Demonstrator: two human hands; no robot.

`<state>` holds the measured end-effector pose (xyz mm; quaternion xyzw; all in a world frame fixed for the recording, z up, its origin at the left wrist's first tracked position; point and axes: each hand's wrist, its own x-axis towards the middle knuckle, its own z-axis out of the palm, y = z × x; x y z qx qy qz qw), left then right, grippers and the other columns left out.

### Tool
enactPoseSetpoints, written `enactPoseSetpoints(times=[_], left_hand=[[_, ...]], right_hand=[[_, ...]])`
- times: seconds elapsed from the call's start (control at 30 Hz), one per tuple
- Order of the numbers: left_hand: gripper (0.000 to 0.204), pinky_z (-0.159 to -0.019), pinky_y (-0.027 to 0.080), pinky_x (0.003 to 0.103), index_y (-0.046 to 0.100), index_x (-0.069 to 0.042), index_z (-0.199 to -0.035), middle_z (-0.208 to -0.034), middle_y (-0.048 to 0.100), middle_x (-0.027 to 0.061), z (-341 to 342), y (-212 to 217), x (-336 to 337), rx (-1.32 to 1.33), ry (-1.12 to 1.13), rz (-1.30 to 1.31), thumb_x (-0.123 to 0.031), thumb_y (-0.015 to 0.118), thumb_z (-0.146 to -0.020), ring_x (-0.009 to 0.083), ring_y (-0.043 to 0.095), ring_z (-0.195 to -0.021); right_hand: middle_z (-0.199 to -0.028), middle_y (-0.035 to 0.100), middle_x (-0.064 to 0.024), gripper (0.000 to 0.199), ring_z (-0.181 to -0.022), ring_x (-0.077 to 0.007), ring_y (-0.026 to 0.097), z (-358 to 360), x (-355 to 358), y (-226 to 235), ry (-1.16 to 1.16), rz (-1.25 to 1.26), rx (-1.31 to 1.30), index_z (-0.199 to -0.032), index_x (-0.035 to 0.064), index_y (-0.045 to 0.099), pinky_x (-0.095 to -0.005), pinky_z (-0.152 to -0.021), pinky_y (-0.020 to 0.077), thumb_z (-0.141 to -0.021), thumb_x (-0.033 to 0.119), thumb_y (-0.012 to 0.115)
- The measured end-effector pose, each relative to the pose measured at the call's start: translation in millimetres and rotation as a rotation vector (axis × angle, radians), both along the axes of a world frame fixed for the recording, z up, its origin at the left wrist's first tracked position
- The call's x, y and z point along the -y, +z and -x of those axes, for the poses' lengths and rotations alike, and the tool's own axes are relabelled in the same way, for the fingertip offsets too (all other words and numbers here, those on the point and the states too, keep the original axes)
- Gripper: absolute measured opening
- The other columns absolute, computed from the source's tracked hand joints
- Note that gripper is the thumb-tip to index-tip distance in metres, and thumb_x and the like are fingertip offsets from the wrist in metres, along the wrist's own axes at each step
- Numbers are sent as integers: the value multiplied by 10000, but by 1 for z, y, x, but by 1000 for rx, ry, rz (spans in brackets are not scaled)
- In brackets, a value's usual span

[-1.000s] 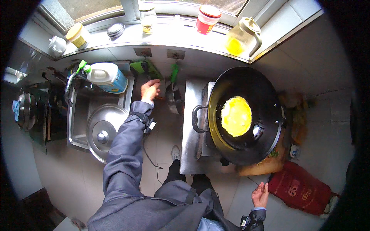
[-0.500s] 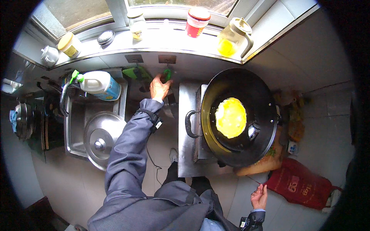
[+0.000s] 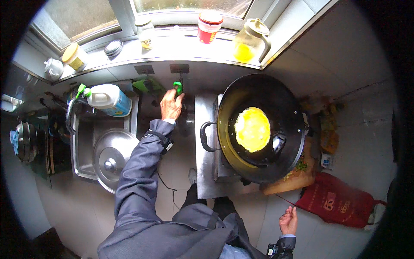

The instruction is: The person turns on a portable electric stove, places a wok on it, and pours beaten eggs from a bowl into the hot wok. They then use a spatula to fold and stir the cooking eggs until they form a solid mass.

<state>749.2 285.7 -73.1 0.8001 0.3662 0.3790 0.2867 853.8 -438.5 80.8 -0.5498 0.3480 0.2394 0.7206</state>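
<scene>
Left hand (image 3: pixel 171 105): arm extended toward 12 o'clock, fingertips closed on the green knob (image 3: pixel 177 86) below the windowsill.
Right hand (image 3: pixel 288 220): at 5 o'clock, low by the side, fingers loosely spread, holding nothing.
Wok (image 3: pixel 258 127): at 3 o'clock of the left hand, on the stove, yellow omelette (image 3: pixel 252 129) inside.
Sink (image 3: pixel 82 138): at 8 o'clock of the left hand, steel lid (image 3: pixel 113 157) leaning over its front rim.

Soft daylight comes from the window (image 3: pixel 172 6) along the top of the frame, leaving the pale stone sill (image 3: pixel 172 43) bright and slightly washed out. The round black wok (image 3: pixel 293 112) at centre right shows dull glare. Fisheye bending curves straight edges; black vignette fills the corners. The lower left is dim.
</scene>
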Motion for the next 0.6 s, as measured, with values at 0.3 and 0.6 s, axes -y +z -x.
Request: enactPoseSetpoints(times=[0.3,0.6], left_hand=[[397,-886,533,419,665,6,-1241,-1101,684,180,55,25,13,0,73,-34,-234,754,-938,374,675,-1012],[419,-775,533,340,688,6,-1168,-990,677,113,106,92,82,69,13,-33,-223,857,-861,237,666,-867]], right_hand=[[-891,717,-47,223,-660,-119,644,27,-60,29,499,177,178,-1101,45,688,-253,-596,523,-1033,256,662],[-961,751,-68,228,-848,-107,693,64,-213,48,1328,65,441,-1174,-23,730,-242,-761,569,-961,57,716]])
